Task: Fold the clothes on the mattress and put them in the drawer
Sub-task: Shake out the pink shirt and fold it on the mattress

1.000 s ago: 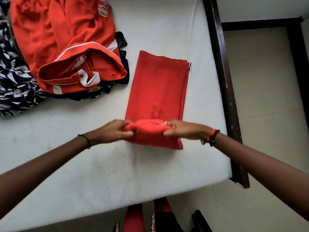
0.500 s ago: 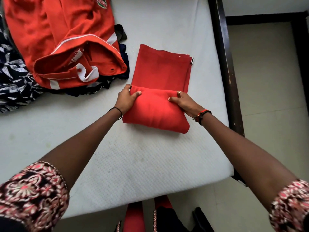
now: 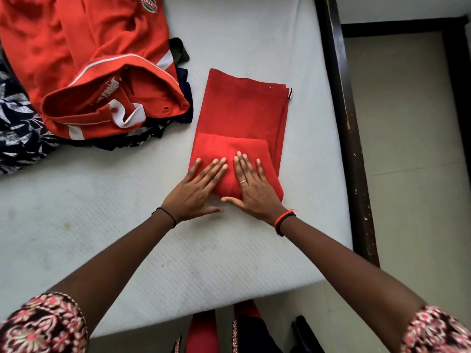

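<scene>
Left hand [image 3: 196, 191], right hand [image 3: 252, 191] flat, side by side, pressing 6 o'clock fold of red garment [image 3: 242, 110] to set crease.

- Left hand [image 3: 195, 191]: palm down, fingers straight and slightly spread, thumb pointing inward.
- Right hand [image 3: 254, 192]: palm down, fingers straight, just beside the left hand; the two thumbs nearly meet.
- Left arm [image 3: 122, 256] and right arm [image 3: 344, 256]: stretched forward, converging toward the wrists.
</scene>
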Action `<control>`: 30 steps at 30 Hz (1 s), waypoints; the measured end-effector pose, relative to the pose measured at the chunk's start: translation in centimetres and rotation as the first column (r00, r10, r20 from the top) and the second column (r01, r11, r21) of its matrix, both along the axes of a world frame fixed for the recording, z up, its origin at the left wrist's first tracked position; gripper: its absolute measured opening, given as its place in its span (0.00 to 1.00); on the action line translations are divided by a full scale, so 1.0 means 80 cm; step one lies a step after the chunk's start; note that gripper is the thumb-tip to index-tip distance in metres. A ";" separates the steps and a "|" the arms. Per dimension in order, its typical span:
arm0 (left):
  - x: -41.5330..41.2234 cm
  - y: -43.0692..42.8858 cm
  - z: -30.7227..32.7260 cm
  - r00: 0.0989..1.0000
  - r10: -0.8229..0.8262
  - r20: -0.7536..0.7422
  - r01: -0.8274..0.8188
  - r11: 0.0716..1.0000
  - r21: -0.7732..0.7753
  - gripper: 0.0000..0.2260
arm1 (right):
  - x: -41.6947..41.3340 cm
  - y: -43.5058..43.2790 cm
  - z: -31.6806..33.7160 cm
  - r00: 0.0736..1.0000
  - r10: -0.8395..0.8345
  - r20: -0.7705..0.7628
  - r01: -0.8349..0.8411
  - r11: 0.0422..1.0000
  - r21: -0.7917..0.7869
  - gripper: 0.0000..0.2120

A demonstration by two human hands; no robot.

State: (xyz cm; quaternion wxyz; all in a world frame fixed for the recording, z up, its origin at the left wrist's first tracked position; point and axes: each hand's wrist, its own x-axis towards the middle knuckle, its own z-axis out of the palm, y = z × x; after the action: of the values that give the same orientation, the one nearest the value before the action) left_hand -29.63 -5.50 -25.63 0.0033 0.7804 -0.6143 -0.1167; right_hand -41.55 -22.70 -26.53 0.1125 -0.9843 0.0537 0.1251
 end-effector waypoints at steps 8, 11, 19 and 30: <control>0.009 -0.012 -0.007 0.995 0.092 0.023 -0.092 0.996 -0.005 0.29 | -0.008 -0.023 0.003 0.996 0.081 -0.040 -0.082 0.996 -0.024 0.50; 0.013 -0.014 -0.005 0.997 0.072 -0.037 -0.071 0.997 0.016 0.28 | -0.013 -0.028 0.003 0.994 0.092 -0.060 -0.094 0.995 -0.025 0.46; 0.014 -0.011 0.029 0.975 0.088 -0.206 -0.063 0.990 0.125 0.29 | -0.022 -0.016 0.023 0.989 0.040 -0.144 -0.020 0.991 0.134 0.44; 0.007 0.009 0.110 0.835 0.170 -0.523 0.187 0.807 0.560 0.28 | -0.045 0.013 0.120 0.740 0.133 -0.659 0.376 0.730 0.571 0.38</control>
State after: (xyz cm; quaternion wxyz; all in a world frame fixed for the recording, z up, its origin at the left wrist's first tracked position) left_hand -29.07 -4.77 -16.85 -0.0635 0.6719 -0.5232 -0.5204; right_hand -45.16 -21.63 -16.93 0.4416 -0.7583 0.1103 0.4668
